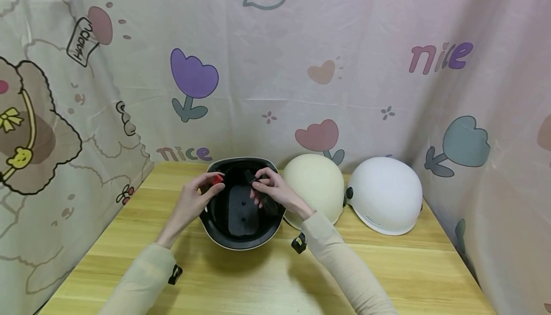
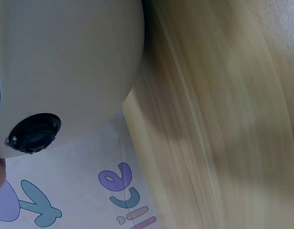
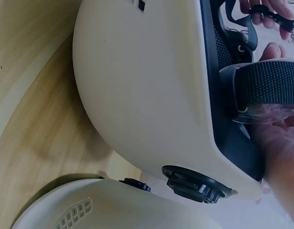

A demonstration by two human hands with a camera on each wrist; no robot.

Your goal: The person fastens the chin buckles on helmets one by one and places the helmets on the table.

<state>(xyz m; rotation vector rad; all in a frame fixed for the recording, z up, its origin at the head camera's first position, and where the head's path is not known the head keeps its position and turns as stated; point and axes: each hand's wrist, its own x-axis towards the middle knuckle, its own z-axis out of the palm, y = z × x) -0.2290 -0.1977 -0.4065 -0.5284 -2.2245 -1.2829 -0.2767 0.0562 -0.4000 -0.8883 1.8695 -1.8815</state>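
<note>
Seen from the head view, the upturned helmet (image 1: pixel 228 242) sits on the wooden surface (image 1: pixel 241 281) in front of me, its dark hollow facing up with a dark pad (image 1: pixel 243 212) inside. My left grip (image 1: pixel 195 193), at ten o'clock of that helmet, pinches a small red piece (image 1: pixel 217 179) between thumb and finger. My right grip (image 1: pixel 277 190), at two o'clock, pinches a black clip (image 1: pixel 249 176) above the hollow; the two pieces are apart. A cream helmet (image 1: pixel 314 186) stands dome-up just beside, toward three o'clock, and a white helmet (image 1: pixel 385 193) farther out that way. Behind, at twelve, hangs a printed curtain (image 1: pixel 267 57).
</note>
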